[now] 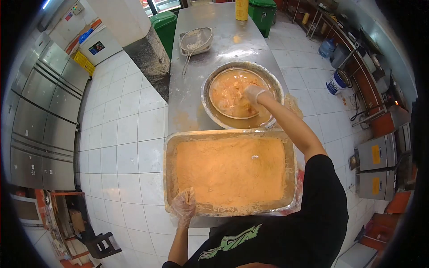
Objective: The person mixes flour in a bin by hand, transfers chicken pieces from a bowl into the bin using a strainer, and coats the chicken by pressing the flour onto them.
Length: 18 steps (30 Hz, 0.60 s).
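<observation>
A large steel tray [170, 152] filled with orange breading flour sits on the near end of a steel table [192, 111]. Behind it stands a round steel bowl [210, 82] holding pieces in an orange marinade. My right hand [254, 94], in a clear glove, reaches into the bowl and its fingers close on a marinated piece. My left hand [184, 206], also gloved and dusted with flour, rests at the tray's near left corner with fingers loosely curled and nothing seen in it.
A wire sieve [195, 41] lies farther back on the table, and a yellow container [241, 10] stands at the far end. Green bins [164, 24] flank the table's far end. Steel fridges [40, 111] line the left wall; counters and fryers run along the right.
</observation>
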Motion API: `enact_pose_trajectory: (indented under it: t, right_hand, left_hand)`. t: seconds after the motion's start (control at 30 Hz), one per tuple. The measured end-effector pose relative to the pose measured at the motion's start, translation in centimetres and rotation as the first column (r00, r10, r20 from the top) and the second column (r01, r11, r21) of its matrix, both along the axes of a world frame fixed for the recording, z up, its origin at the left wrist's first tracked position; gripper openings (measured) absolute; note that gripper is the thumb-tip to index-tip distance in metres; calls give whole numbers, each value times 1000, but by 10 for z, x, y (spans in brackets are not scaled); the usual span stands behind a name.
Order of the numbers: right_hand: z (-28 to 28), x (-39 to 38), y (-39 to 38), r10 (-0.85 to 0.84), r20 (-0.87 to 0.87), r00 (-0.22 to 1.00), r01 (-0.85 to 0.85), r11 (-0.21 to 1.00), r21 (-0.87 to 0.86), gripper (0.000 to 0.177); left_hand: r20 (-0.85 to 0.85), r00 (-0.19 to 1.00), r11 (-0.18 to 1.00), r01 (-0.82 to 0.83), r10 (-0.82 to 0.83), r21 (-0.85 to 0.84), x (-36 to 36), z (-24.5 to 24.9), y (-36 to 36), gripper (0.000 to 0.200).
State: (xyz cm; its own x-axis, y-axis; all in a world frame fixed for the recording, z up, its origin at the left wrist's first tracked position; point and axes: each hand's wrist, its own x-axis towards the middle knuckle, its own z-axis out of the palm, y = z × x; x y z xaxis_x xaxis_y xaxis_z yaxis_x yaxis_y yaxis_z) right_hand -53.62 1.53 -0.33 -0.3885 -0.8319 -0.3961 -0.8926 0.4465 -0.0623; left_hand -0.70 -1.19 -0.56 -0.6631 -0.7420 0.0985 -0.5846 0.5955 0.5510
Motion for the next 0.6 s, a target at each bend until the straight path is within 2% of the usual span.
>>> enact_pose_trajectory:
  t: [0.13, 0.23, 0.33, 0.43, 0.53, 0.6]
  right_hand:
    - [-25, 8, 30, 77, -149, 986, -81, 997, -20, 21]
    - [-9, -8, 29, -70, 144, 987, 79, 995, -60, 20]
    - [30, 1, 4, -93, -25, 995, 85, 970, -227, 20]
    - [12, -5, -29, -182, -84, 980, 136, 909, -395, 20]
    - [-41, -16, -53, 2, -246, 969, -120, 877, -465, 20]
    - [-47, -23, -61, -16, -109, 994, -32, 908, -418, 19]
  left_hand:
    - [-19, 999, 998, 32, -33, -45, 1, -2, -1, 11]
    - [-49, 998, 999, 34, -34, 17, -2, 4, 1, 10]
    - [32, 999, 999, 38, -37, -32, 0, 5, 1, 9]
    - [75, 996, 999, 36, -36, 10, 0, 6, 0, 8]
    - [-13, 1000, 1000, 4, -5, -3, -1, -3, 0, 9]
    - [23, 1000, 1000, -17, 17, 6, -2, 2, 0, 10]
